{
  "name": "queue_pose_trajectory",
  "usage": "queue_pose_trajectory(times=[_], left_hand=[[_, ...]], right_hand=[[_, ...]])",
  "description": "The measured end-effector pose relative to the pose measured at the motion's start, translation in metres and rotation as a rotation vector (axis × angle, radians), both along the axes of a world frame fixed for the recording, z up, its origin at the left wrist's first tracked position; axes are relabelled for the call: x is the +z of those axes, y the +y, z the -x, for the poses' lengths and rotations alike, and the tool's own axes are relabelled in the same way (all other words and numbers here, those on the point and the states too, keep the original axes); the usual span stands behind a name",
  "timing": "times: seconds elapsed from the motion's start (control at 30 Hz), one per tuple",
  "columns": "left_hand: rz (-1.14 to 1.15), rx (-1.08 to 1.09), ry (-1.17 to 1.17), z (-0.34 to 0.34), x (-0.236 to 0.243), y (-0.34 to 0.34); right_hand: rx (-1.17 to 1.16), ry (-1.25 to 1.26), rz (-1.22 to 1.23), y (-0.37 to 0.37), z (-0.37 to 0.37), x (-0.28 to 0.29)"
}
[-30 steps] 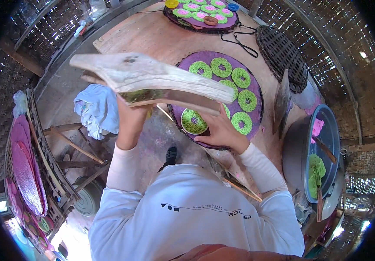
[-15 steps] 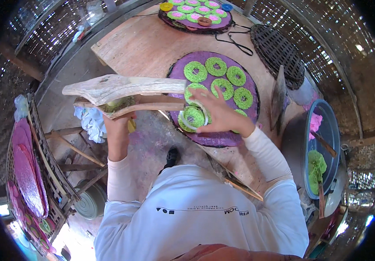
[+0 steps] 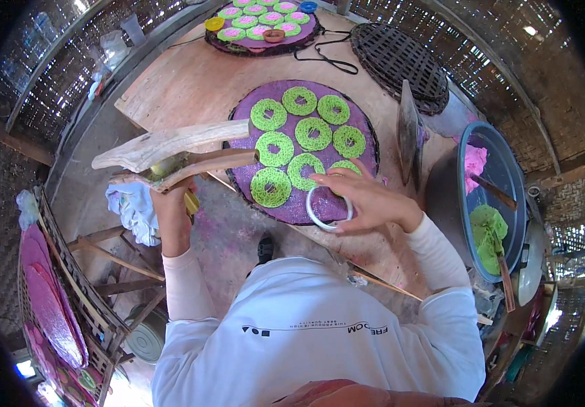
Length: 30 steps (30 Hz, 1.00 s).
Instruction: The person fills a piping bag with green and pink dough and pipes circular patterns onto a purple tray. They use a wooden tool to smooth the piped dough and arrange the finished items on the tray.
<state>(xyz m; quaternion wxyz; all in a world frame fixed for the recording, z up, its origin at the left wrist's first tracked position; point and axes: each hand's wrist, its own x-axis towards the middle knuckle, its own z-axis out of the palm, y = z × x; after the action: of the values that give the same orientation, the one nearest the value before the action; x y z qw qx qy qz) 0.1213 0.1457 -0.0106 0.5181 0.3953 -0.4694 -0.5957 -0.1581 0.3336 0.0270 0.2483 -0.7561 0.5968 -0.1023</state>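
My left hand [image 3: 174, 214] grips a forked wooden press [image 3: 164, 156] with green matter between its two wooden bars, held over the near-left edge of the mat; a yellow piece shows beside that hand. My right hand [image 3: 367, 200] has its fingers closed on a white ring [image 3: 312, 214], low at the front of a round purple mat [image 3: 238, 98]. Several lacy green rings [image 3: 299, 101] lie spread on that mat, one partly hidden by my right hand.
Wooden table [image 3: 150, 98]; at its back, another mat [image 3: 255, 46] of pink-and-green rings and a dark woven tray [image 3: 391, 64]. A grey-blue tub [image 3: 516, 227] holds pink and green dough at right. A rack of pink sheets [image 3: 52, 298] stands left, a pale cloth [image 3: 133, 210] beside the table.
The white ring moved from around a green piece rightward to bare purple mat, with my right hand on it, leaving that piece uncovered. My left hand carried the press down and slightly left.
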Motion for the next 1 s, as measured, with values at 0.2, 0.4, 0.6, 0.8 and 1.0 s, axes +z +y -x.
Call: queue_pose_trajectory(times=[0.2, 0.4, 0.6, 0.8, 1.0], left_hand=[[0.042, -0.015, -0.091, 0.003, -0.004, -0.031], [0.049, -0.003, -0.185, 0.028, -0.038, -0.119], [-0.070, -0.168, -0.222, 0.050, -0.081, -0.201], [-0.096, -0.350, -0.202, 0.077, -0.073, -0.206], [0.458, -0.264, -0.917, 0.066, -0.080, -0.224]], right_hand=[[-0.320, 0.087, -0.280, 0.084, 0.021, 0.006], [-0.598, 0.157, 0.134, 0.112, 0.045, -0.039], [-1.304, 0.301, 0.658, 0.039, 0.115, -0.111], [-1.608, 0.311, 0.325, 0.025, 0.137, -0.104], [-1.491, 0.345, 0.735, 0.031, 0.148, -0.127]])
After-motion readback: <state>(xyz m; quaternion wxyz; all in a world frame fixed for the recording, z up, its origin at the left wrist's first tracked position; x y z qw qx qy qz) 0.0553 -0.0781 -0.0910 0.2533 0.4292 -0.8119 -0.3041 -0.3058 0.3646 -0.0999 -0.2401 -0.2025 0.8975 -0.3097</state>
